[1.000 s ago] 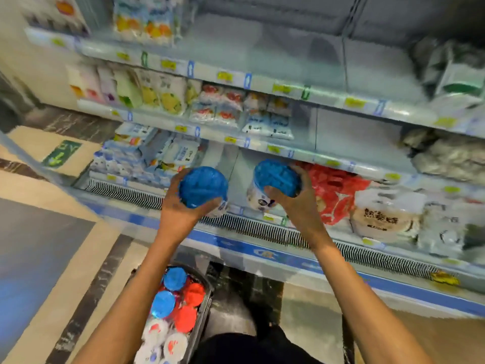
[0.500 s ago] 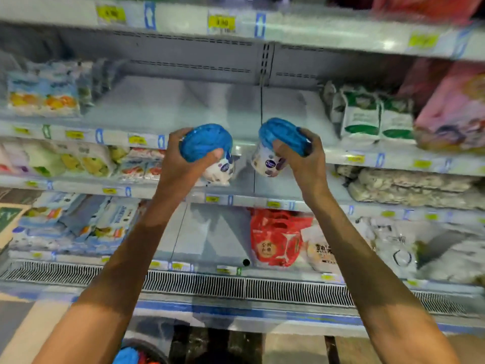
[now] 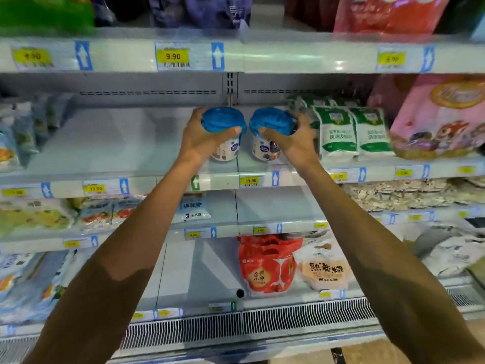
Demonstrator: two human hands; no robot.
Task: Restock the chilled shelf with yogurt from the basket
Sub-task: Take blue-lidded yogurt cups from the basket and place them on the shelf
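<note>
Blue-lidded left yogurt (image 3: 226, 143) and right yogurt (image 3: 265, 147) are clasped in the curled left hand (image 3: 200, 141) and right hand (image 3: 295, 144); released tilted, either could be toppled off the shelf (image 3: 118, 145).

Bare forearms (image 3: 131, 253), bare hands (image 3: 200, 140) (image 3: 295, 143)

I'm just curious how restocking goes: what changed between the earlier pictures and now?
The left hand lifted the left yogurt tub, and the right hand the right yogurt tub, from low above the basket up to the shelf beside the green-and-white pouches. Unchanged: each grip stays around its blue lid; nothing let go.
</note>
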